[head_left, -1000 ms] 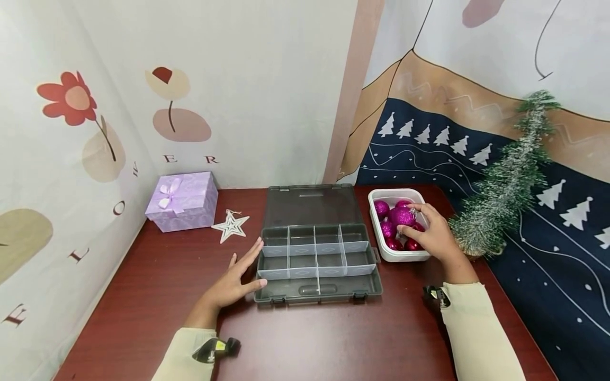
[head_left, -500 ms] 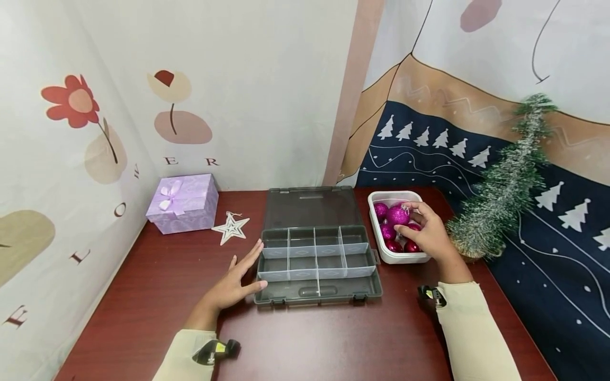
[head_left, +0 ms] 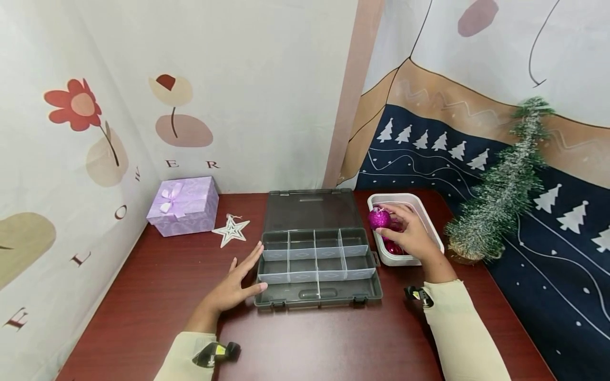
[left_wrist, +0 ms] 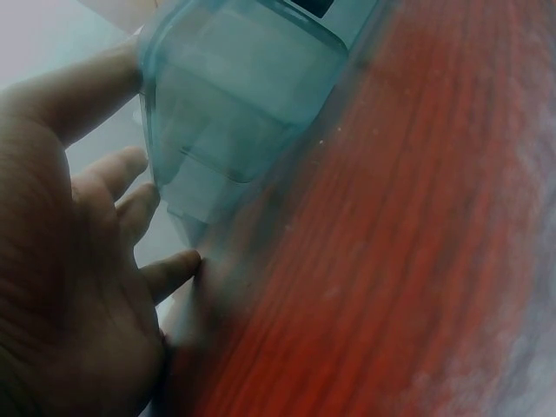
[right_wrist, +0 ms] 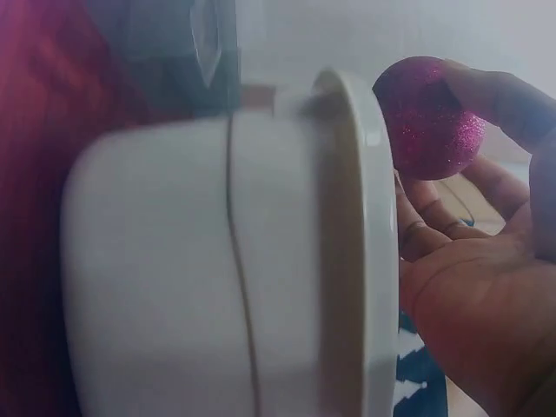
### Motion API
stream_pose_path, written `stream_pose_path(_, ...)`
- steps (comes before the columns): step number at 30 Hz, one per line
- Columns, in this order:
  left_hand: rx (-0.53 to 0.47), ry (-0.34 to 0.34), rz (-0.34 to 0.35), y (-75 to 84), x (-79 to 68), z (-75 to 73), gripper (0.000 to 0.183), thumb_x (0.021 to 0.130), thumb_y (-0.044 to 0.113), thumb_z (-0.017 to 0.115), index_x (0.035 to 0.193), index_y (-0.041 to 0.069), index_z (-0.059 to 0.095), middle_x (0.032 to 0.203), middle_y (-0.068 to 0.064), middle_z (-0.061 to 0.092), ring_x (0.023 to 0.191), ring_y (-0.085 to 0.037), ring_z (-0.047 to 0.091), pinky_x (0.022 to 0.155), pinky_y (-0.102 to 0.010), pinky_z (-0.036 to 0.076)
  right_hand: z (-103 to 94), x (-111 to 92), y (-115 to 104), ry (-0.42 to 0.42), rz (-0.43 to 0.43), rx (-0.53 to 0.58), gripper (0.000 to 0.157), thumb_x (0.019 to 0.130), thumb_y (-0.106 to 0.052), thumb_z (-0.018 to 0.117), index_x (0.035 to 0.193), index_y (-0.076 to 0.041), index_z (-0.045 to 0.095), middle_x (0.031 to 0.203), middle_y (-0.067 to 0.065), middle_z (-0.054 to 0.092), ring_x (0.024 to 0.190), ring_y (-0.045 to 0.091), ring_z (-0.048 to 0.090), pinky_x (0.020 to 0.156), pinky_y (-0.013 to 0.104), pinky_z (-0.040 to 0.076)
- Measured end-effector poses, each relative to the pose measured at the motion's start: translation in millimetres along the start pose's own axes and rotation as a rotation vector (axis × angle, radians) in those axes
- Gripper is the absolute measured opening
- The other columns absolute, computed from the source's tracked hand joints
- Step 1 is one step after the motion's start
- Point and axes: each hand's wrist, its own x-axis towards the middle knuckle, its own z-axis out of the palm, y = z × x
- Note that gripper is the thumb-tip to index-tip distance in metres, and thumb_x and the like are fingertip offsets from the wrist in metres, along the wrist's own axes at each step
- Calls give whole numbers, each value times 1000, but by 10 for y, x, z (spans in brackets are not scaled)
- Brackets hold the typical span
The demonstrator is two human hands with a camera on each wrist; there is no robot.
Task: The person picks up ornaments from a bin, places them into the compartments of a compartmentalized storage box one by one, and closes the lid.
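In the head view a glittery magenta Christmas bauble [head_left: 379, 218] is pinched between the thumb and fingers of my right hand [head_left: 409, 235]. It hangs above the left rim of a white plastic tub [head_left: 432, 233]. Other magenta baubles [head_left: 393, 247] lie in the tub, partly hidden by the hand. The right wrist view shows the held bauble [right_wrist: 426, 122] above the tub's rim [right_wrist: 375, 226]. My left hand [head_left: 232, 286] spreads its fingers against the left side of a grey compartment box [head_left: 286, 292]. The box's side [left_wrist: 243, 95] fills the upper left wrist view.
The box's see-through lid [head_left: 312, 210] lies back behind it. A white star ornament [head_left: 231, 230] and a lilac gift box [head_left: 183, 206] are at the left. A small artificial Christmas tree [head_left: 498, 196] stands right of the tub. Walls border the dark red table [head_left: 157, 286].
My right hand has moved left with the pinched bauble, from over the tub's middle to its left rim. The left hand stays at the box's side.
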Motion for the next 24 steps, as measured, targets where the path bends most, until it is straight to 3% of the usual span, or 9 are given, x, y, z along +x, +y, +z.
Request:
stream_pose_path(3,0,1,1,-2,1,1,95,99,28,78,174,5,24,184,-17,16,159,12,9,121,-89,-9,62,24,-54,-19,37,-8,62,96,-2,81,152,3,54,145,28,61,129,45,65,107,20,56)
stream_pose_path(8,1,1,-2,-8,1,2,95,99,29,78,174,6,24,185,-15,16,160,9,10,122,-89,-9,183,67,-187,-53,86,28,59,96,-5,82,146,2,52,146,28,63,131,46,66,111,55,60)
stream_pose_path(10,0,-1,-5,-11,-2,4,96,99,29,78,174,6,24,185,-16,16,160,8,10,122,-89,-9,230,90,-234,-64,86,25,57,96,-8,83,145,0,54,145,28,64,130,47,66,108,62,59)
stream_pose_path(12,1,-4,-9,-16,-4,8,96,99,30,79,174,6,24,185,-16,16,160,8,10,122,-88,-9,272,115,-271,-76,79,27,56,96,-9,84,145,-2,56,144,28,65,129,48,67,105,61,62)
stream_pose_path(15,3,-11,-13,-24,-1,14,96,99,31,79,174,6,24,185,-16,15,161,5,10,122,-88,-8,327,157,-317,-95,40,40,54,96,-8,84,142,-1,57,142,28,66,126,48,67,102,50,65)
stream_pose_path(19,5,-14,-14,-30,15,15,96,99,31,79,174,7,24,185,-13,15,168,-10,14,123,-88,-8,380,224,-387,-106,-3,53,53,95,-5,84,141,0,59,139,26,68,122,44,68,100,35,65)
stream_pose_path(21,2,-12,-14,-30,19,13,96,99,31,79,174,7,23,185,-13,14,170,-22,17,123,-87,-9,405,271,-430,-110,-15,42,53,94,-6,85,141,-3,60,138,22,68,124,40,69,102,35,64)
stream_pose_path(24,5,-7,-20,-26,4,13,97,99,32,79,174,7,24,185,-15,15,170,-36,20,123,-88,-8,456,346,-521,-136,-47,16,54,93,-9,87,141,-6,64,137,17,68,125,36,70,103,45,64)
